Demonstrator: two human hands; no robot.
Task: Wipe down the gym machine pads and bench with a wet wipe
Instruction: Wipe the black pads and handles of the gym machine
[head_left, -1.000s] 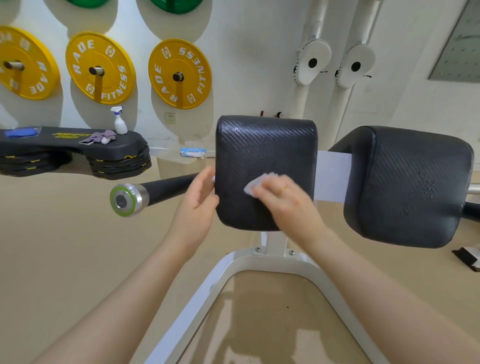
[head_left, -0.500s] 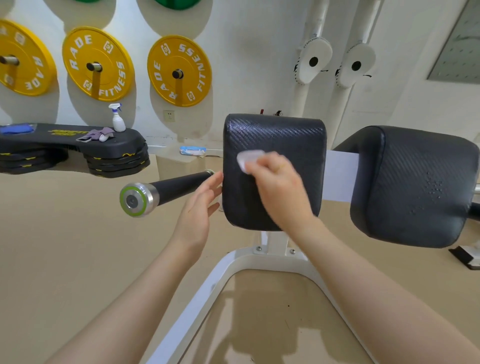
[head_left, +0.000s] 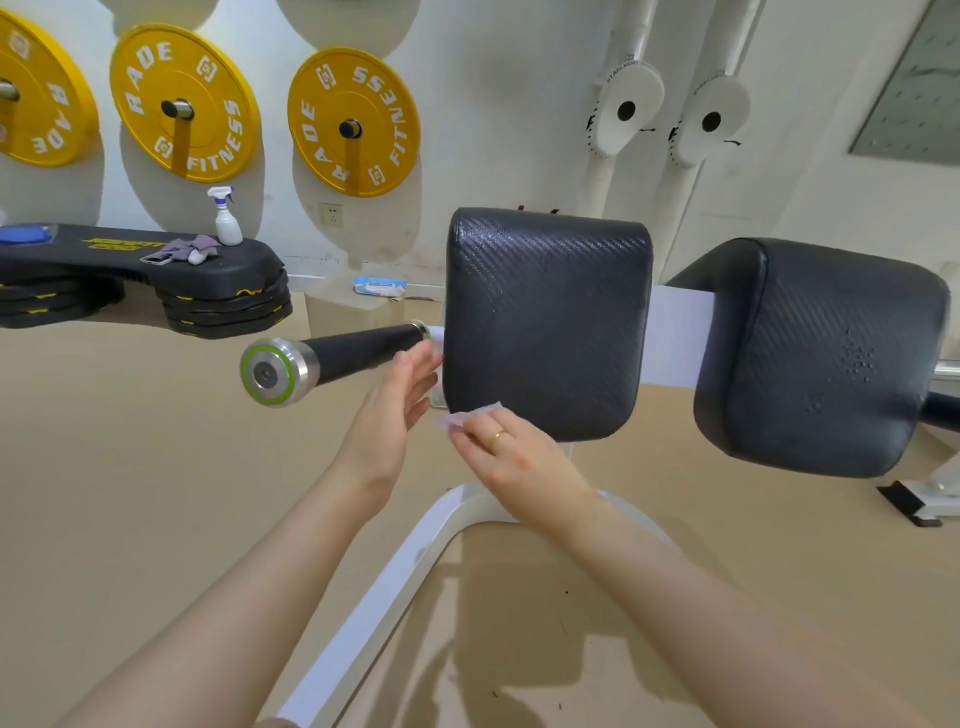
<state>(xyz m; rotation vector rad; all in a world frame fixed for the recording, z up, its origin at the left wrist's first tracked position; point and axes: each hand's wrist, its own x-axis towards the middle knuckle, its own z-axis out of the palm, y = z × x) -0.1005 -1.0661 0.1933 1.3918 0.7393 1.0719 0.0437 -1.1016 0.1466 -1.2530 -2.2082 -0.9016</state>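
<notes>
Both hands are at the lower left corner of the left black pad (head_left: 545, 322). Right hand (head_left: 511, 452), with a ring on one finger, pinches the white wet wipe (head_left: 467, 415) and holds it against the bottom edge of that pad. Left hand (head_left: 395, 410) has straight, relaxed fingers, just beside the pad's left side, under the black handle bar (head_left: 358, 351). Second pad (head_left: 831, 358) is to the right, apart from the hands.

Upper left of the frame, two yellow weight plates, one (head_left: 184, 104) left of the other (head_left: 353, 122), each read "RADE FITNESS" in white letters. Top centre-right, a white machine disc (head_left: 626, 109) reads "STARLIGHT"; the yellow print on the black platform (head_left: 223, 267) is unreadable.
</notes>
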